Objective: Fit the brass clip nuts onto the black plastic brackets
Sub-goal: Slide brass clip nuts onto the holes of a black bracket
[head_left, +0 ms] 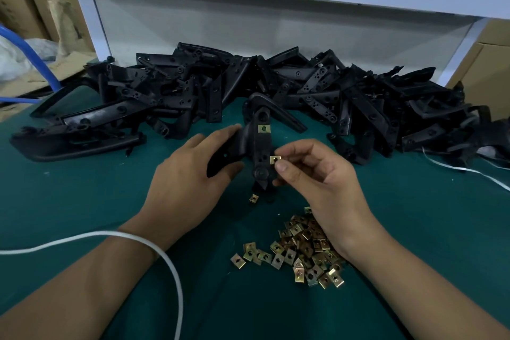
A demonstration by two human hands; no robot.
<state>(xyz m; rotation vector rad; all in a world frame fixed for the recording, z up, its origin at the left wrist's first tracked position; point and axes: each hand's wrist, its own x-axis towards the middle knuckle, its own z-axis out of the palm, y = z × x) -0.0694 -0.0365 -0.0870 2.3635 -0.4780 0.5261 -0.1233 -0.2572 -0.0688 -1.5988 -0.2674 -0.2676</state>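
My left hand (190,174) grips a black plastic bracket (259,146) by its left side, holding it upright over the green table (82,201). One brass clip nut (264,128) sits on the bracket's upper part. My right hand (317,174) pinches a second brass clip nut (275,159) between thumb and forefinger against the bracket's lower right edge. A pile of loose clip nuts (300,248) lies under my right wrist. A single clip nut (253,198) lies on the table below the bracket.
A long heap of black brackets (248,85) runs across the back of the table. A white cord (165,254) loops over my left forearm. A white shelf frame (91,14) stands behind, with cardboard boxes (485,63) at both sides.
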